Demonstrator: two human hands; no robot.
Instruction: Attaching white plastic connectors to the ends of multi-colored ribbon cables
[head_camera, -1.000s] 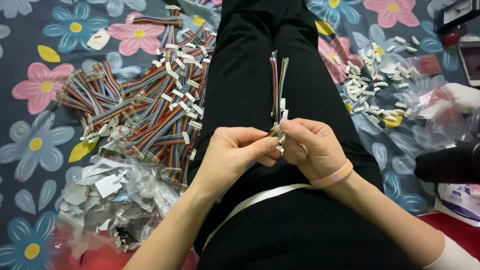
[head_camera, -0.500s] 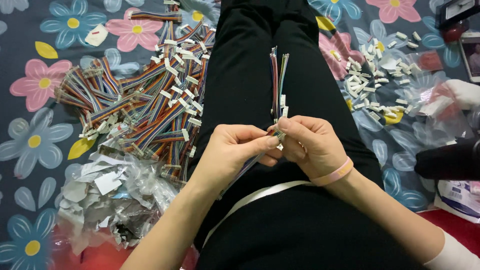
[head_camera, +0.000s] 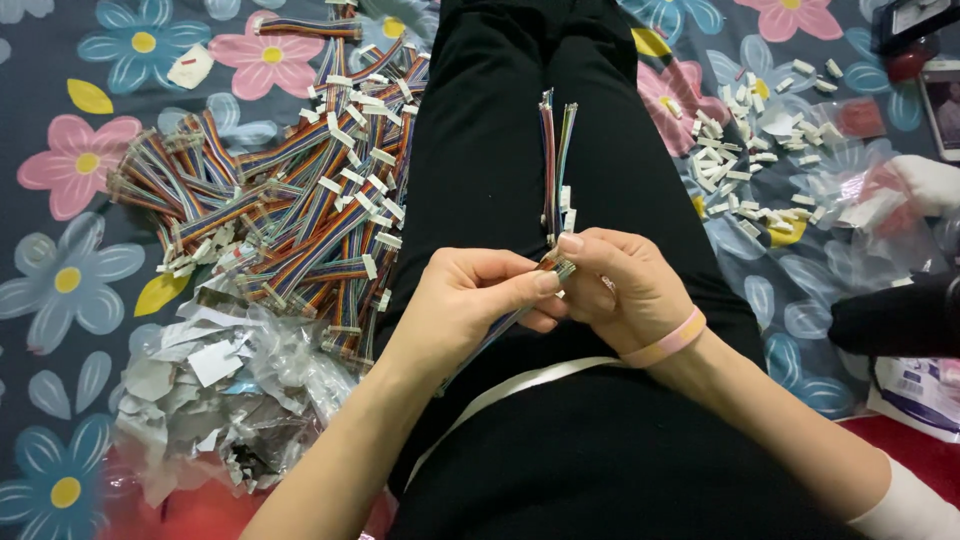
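Over my lap in black trousers, my left hand (head_camera: 468, 300) pinches a multicoloured ribbon cable (head_camera: 500, 325) that runs down under its palm. My right hand (head_camera: 628, 290), a pink band on its wrist, holds a small white connector (head_camera: 563, 268) against the cable's end, fingertips of both hands touching. A short bundle of coloured cables with white connectors (head_camera: 555, 170) lies on my thigh just beyond the hands.
A large pile of rainbow ribbon cables (head_camera: 290, 200) lies on the flowered cloth (head_camera: 60, 180) at left, with crumpled clear plastic bags and paper scraps (head_camera: 210, 390) nearer me. Loose white connectors (head_camera: 740, 170) lie scattered at right, beside a phone (head_camera: 940, 105) and a dark object (head_camera: 895, 320).
The hands stay pressed together over the lap; fingers shift slightly on the cable end and connector. The view has moved a little.
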